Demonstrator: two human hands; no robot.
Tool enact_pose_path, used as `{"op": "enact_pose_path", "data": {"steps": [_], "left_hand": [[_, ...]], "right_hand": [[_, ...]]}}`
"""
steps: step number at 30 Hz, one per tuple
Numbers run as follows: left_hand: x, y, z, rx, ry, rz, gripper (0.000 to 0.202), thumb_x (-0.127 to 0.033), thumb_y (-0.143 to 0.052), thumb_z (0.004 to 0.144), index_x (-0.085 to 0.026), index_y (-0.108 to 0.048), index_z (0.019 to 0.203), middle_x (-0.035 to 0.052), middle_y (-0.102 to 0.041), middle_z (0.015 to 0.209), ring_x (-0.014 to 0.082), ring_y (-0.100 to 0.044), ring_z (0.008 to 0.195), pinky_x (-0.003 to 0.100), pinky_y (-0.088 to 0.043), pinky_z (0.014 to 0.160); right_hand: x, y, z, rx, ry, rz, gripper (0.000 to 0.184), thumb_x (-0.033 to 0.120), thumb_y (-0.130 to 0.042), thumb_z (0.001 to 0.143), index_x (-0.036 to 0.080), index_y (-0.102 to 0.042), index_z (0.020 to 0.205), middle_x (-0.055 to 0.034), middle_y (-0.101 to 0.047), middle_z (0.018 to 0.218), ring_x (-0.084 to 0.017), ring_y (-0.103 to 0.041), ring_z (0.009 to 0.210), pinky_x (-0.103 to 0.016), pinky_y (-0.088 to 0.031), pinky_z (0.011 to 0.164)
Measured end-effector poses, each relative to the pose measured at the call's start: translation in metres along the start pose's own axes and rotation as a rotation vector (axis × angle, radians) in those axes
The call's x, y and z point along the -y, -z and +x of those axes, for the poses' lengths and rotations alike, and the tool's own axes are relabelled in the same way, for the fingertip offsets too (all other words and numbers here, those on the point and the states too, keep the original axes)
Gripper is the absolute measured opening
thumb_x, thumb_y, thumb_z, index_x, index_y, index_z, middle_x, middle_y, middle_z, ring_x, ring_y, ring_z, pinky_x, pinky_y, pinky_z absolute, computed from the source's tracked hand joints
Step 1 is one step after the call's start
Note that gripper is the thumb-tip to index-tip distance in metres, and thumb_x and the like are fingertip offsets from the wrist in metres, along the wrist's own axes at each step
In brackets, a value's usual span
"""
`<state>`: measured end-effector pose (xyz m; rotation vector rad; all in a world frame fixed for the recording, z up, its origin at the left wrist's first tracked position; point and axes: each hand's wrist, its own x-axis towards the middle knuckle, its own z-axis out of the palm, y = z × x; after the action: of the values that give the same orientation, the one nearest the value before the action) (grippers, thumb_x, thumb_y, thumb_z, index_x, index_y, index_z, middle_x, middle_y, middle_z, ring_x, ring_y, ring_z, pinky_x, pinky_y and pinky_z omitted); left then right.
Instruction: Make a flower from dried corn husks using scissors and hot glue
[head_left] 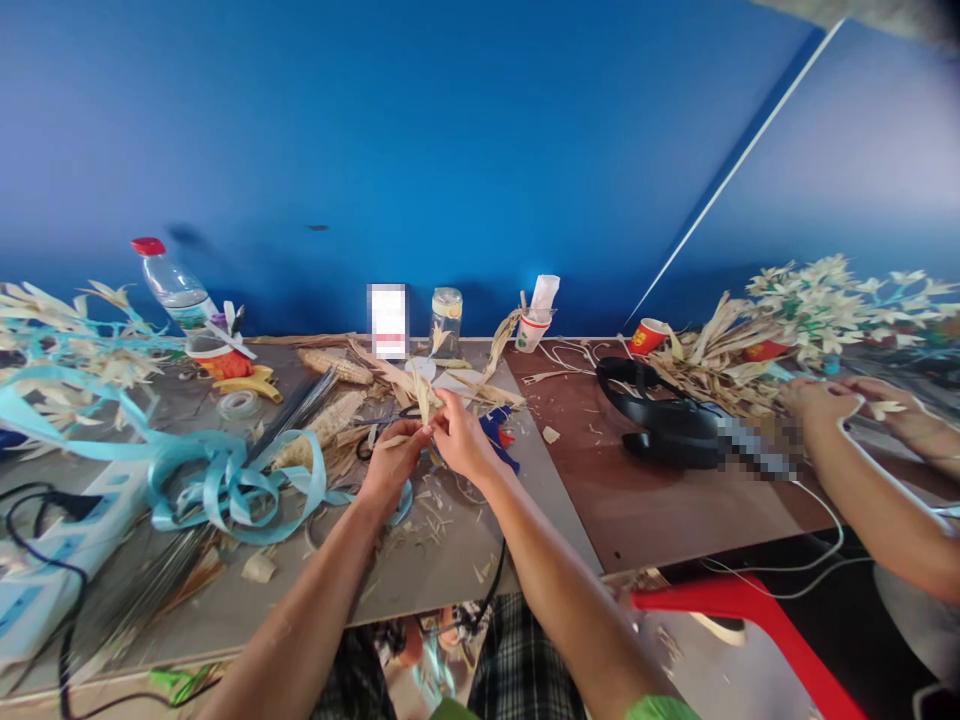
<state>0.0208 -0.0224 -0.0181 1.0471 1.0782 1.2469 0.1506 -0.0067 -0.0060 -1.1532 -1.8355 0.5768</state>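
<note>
Corn husk strip (422,395), pale, dry and papery, tapering to a point, stands nearly upright above the middle of the grey table (420,590), pinched at its lower end between both hands. We note the left hand (394,452) curled, knuckles up, its fingertips closed together on the base of the strip. The right hand (461,440) meets it from the other side, thumb and forefinger clamped on the same base; at this size the other fingers appear folded in, though we cannot say for certain. Both forearms reach forward, converging at the wrists.

Loose husk shreds litter the tabletop under the hands. To the left lies a glossy light-blue ribbon (225,480) in tangled loops, and behind it a rough dried corn cob (334,366). A clear plastic bottle (176,288) with a red cap leans at far left; a glass jar (446,320) stands by the blue wall. A co-worker's hand (821,400) rests at right near a heap of husks.
</note>
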Motion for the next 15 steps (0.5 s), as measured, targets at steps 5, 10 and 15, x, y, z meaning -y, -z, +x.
{"op": "enact_pose_path", "data": {"steps": [5,10,15], "left_hand": [[0.003,-0.001,0.003,-0.021,0.054,-0.087,0.034,-0.043,-0.070,0.061,-0.013,-0.057,0.071,-0.0061,-0.044,0.051,0.0040,-0.032,0.042,0.019,-0.022,0.042],[0.008,-0.001,0.005,-0.026,0.055,-0.080,0.028,-0.040,-0.067,0.065,-0.015,-0.056,0.071,-0.0049,-0.047,0.052,0.0057,-0.034,0.042,0.020,-0.023,0.042],[0.013,-0.001,0.007,-0.038,-0.029,0.010,0.020,-0.034,-0.065,0.067,-0.015,-0.057,0.066,-0.0039,-0.048,0.051,0.0081,-0.038,0.045,0.022,-0.025,0.044]], "right_hand": [[-0.003,-0.005,0.001,-0.038,-0.018,-0.001,0.044,0.011,-0.046,0.076,0.016,-0.039,0.119,0.0010,-0.057,0.067,-0.014,-0.054,0.060,-0.029,-0.044,0.067],[-0.001,-0.007,0.001,-0.042,-0.074,0.038,0.044,0.009,-0.046,0.071,0.015,-0.040,0.114,0.0029,-0.053,0.066,-0.014,-0.052,0.059,-0.027,-0.043,0.063],[0.006,-0.009,-0.001,-0.052,-0.073,-0.016,0.041,0.005,-0.044,0.066,0.017,-0.043,0.106,0.0038,-0.049,0.062,-0.014,-0.049,0.059,-0.027,-0.041,0.063]]}}
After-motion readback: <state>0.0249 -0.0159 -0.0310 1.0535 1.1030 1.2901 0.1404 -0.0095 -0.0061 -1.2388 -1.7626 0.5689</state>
